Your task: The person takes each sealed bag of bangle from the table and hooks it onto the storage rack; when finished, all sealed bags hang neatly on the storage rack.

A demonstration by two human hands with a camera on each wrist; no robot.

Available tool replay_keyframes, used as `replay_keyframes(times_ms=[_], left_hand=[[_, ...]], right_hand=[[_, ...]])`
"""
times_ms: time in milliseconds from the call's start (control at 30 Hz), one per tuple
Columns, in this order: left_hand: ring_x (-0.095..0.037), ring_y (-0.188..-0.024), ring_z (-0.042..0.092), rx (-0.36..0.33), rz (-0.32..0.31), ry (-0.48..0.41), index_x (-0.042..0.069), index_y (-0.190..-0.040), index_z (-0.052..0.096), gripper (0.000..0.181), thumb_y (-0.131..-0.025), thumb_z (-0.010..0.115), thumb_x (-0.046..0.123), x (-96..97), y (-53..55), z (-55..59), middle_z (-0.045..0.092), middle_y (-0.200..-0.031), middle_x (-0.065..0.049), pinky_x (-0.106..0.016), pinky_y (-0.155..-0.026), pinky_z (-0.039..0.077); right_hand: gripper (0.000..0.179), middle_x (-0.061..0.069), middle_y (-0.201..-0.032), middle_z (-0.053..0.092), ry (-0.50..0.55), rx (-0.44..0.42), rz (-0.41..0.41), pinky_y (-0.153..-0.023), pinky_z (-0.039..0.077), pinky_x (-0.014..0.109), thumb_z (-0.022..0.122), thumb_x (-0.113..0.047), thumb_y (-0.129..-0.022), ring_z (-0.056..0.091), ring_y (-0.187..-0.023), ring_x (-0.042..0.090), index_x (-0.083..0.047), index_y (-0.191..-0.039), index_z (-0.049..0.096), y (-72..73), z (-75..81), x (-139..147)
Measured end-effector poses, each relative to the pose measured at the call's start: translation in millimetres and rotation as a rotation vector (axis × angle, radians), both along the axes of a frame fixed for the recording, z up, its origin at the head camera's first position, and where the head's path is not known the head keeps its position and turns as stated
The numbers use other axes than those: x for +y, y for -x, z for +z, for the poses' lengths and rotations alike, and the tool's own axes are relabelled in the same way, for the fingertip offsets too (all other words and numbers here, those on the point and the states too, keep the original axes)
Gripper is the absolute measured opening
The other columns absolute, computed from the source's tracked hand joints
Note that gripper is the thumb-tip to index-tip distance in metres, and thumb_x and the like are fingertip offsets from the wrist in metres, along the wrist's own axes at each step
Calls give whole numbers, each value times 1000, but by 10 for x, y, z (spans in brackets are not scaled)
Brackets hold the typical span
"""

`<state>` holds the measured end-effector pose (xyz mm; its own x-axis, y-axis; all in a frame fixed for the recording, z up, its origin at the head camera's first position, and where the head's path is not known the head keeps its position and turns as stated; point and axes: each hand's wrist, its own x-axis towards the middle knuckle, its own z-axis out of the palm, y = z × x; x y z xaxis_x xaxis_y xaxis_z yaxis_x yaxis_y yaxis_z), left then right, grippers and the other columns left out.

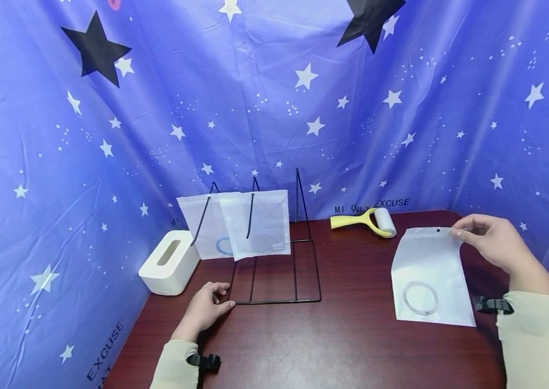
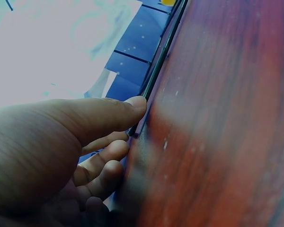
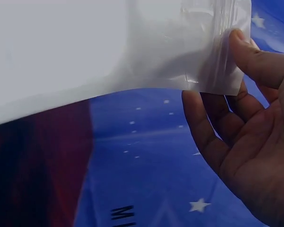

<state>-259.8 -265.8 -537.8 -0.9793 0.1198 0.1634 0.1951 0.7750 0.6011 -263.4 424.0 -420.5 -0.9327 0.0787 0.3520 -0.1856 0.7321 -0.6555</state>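
Note:
My right hand [image 1: 490, 243] pinches the top corner of a white translucent zip bag [image 1: 425, 270], which hangs with a coiled ring-shaped item inside and a small hole near its top edge. In the right wrist view, the thumb lies over the bag [image 3: 156, 42] and the fingers are behind it. At the front left corner of a black wire display rack [image 1: 279, 302], my left hand [image 1: 206, 308] holds the base wire between thumb and fingers. Two similar bags hang from the rack's prongs: one bag [image 1: 201, 216] on the left, another bag [image 1: 265, 232] on the middle prong. The right prong carries no bag.
A white tissue box [image 1: 169, 265] stands left of the rack. Behind and to the right lies a yellow-handled lint roller [image 1: 367, 220]. The dark red table [image 1: 352, 346] backs onto a blue star-patterned curtain [image 1: 274, 108], which also closes in both sides.

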Motion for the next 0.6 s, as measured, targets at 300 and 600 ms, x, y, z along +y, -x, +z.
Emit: replay_keyframes(times_ms=[300,600], left_hand=[[-10,-79,55,2,2,3,10,-122,75,43,-84,90,20,-3,-7,1,61,-98,5,-32,-74,47],[-11,-79,55,-1,4,3,10,-122,74,43,-84,90,20,9,-12,12,61,-98,6,-32,-74,47]], right_hand=[[14,2,-86,74,4,67,33,-60,44,21,78,-22,-97,59,-72,8,-10,-103,78,-178,274,-196],[5,-2,-76,68,30,167,68,-52,34,30,80,-15,-95,47,-59,11,-16,-99,78,-348,533,-435]])
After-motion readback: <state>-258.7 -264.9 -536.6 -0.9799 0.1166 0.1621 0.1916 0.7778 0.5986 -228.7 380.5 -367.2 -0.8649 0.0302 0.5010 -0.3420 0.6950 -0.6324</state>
